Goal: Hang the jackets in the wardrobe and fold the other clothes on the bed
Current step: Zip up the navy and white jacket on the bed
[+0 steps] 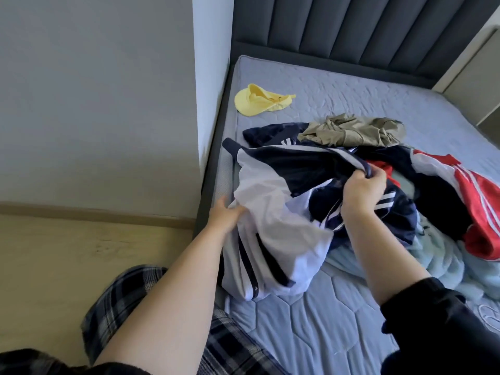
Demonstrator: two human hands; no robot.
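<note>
The jacket [273, 201] is navy and white with white stripes and a dark zip. It is crumpled and lifted partly off the near left edge of the bed [324, 320], with its lower part draping onto the mattress. The right hand [362, 190] is curled tight around a navy edge at the top. The left hand [224, 215] grips the white cloth at the side. Just behind lie a khaki garment [351, 132], a red jacket [479, 212] and a pale blue cloth [438, 255]. A yellow cap [257, 100] sits apart, nearer the headboard [351, 28].

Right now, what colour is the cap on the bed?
Pale yellow; the cap shows clearly in the head view.
</note>
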